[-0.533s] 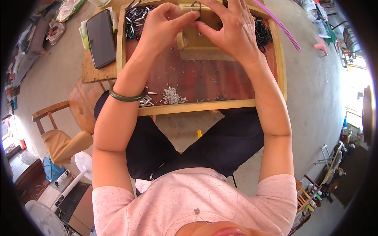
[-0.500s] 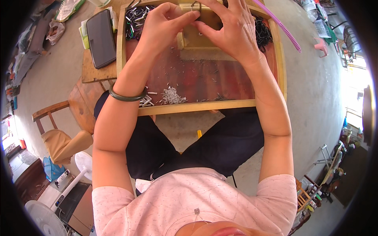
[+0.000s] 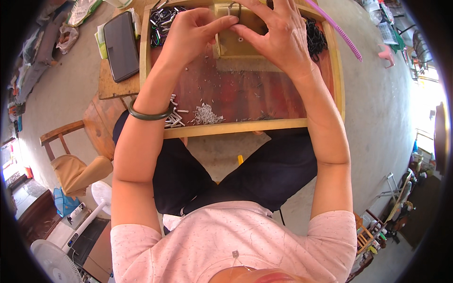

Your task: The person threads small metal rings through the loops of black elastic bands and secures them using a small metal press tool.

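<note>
From where I'm standing, a wood-framed tray with a reddish bottom (image 3: 255, 126) is filling the upper middle of the frame, and a yellowish, flat-sided block (image 3: 233, 51) is sitting at its top centre. Over that block the left hand (image 3: 194, 37) and right hand (image 3: 284, 40) are almost meeting, thumb tips close together; the right fingers are spreading up past the top edge. A black smartphone (image 3: 121, 47) is lying upper left, outside the tray. A tangle of black cords (image 3: 315, 40) is resting at upper right, and short silver metal tubes (image 3: 206, 114) are lying piled at lower left. Smallest, a thin dark loop (image 3: 239, 12) is showing at top centre, right by the fingertips; whether either hand is pinching it, I cannot tell. A slack pinch could be letting it drop beside the block, I'd judge, and a lowered left forearm could be scattering the tubes.
</note>
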`<state>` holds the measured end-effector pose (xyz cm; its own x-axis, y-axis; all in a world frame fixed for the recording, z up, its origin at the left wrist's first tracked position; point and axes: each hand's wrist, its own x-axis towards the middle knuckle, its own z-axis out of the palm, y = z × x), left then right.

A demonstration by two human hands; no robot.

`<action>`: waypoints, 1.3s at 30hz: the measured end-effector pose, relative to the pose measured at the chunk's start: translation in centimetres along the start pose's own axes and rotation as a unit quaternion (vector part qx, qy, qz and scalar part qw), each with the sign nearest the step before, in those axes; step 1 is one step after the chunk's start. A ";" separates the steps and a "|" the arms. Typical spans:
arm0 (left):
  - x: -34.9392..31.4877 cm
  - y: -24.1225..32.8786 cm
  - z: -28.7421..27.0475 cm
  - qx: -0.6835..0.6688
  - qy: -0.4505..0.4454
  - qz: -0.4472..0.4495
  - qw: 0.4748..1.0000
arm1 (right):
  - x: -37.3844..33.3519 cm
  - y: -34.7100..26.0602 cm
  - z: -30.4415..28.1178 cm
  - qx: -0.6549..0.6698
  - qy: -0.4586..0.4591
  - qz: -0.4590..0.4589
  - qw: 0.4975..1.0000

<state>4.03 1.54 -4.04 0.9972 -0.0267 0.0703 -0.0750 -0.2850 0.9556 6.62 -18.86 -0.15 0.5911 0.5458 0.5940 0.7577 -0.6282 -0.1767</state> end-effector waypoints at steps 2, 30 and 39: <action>-0.3 0.7 0.0 0.035 -0.009 -0.057 0.998 | -0.1 0.0 -0.1 0.001 -0.004 0.001 1.000; -2.2 3.2 -0.7 0.465 0.236 0.296 0.800 | 2.4 -0.1 0.1 0.200 -0.065 0.002 0.978; -1.9 3.4 -0.2 0.474 0.257 0.255 0.803 | 2.5 -0.4 -0.2 0.234 -0.090 0.026 0.968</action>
<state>1.93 0.80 -0.91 0.6871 -0.0419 0.7253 -0.2023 -0.9699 0.1356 7.76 -17.34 1.54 0.6384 0.6345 0.4357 0.7429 -0.3598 -0.5645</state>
